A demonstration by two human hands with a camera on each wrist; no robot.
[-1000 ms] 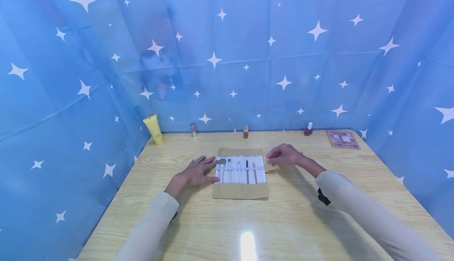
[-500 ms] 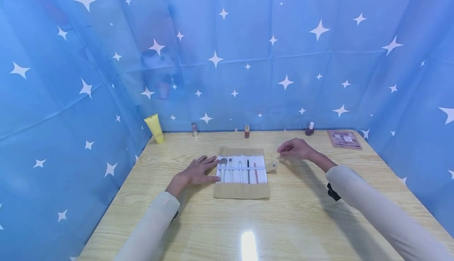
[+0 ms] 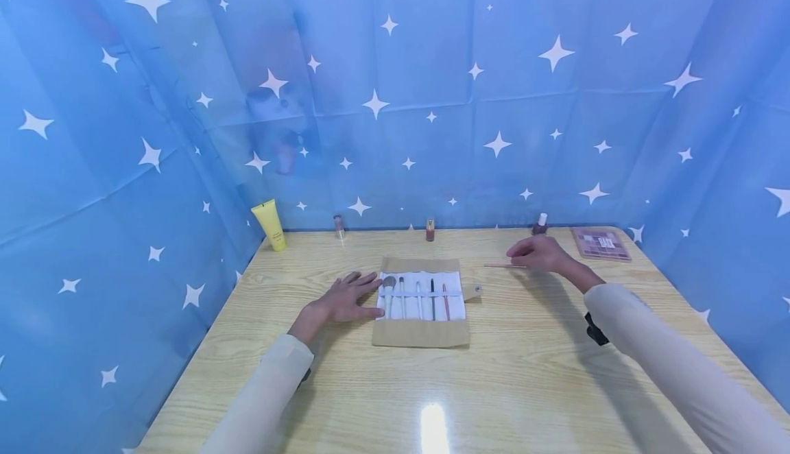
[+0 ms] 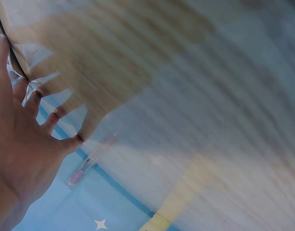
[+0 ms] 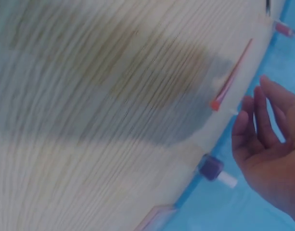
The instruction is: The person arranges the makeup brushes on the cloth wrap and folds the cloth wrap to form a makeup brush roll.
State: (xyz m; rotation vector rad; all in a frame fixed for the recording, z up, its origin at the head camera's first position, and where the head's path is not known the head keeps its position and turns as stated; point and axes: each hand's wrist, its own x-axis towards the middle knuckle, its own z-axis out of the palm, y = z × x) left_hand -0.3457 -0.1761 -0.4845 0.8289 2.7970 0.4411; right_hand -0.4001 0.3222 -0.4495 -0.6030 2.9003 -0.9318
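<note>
My left hand (image 3: 345, 300) lies with its fingers spread at the left edge of an unrolled beige brush roll (image 3: 420, 334); in the left wrist view the fingertips of the left hand (image 4: 27, 144) are on that edge. Several makeup brushes stand in the white lining, among them a fluffy-headed makeup brush (image 3: 388, 282) and a thin pink one (image 3: 446, 301). To the right of the roll a slim pinkish stick (image 3: 501, 265), perhaps a brush, lies on the table. My right hand (image 3: 543, 256) hovers over its right end. In the right wrist view its fingers are loosely bent, apart from the stick (image 5: 231, 77).
Along the table's back edge stand a yellow tube (image 3: 269, 225), a clear pink-capped tube (image 3: 339, 226), a small red bottle with a gold cap (image 3: 430, 230) and a dark nail polish bottle (image 3: 540, 223). An eyeshadow palette (image 3: 601, 243) lies at the back right. Starry blue curtains surround the table.
The right hand has left the roll's strap and moved right, so the strap with its snap and the slim stick now show. My left hand has stayed in place.
</note>
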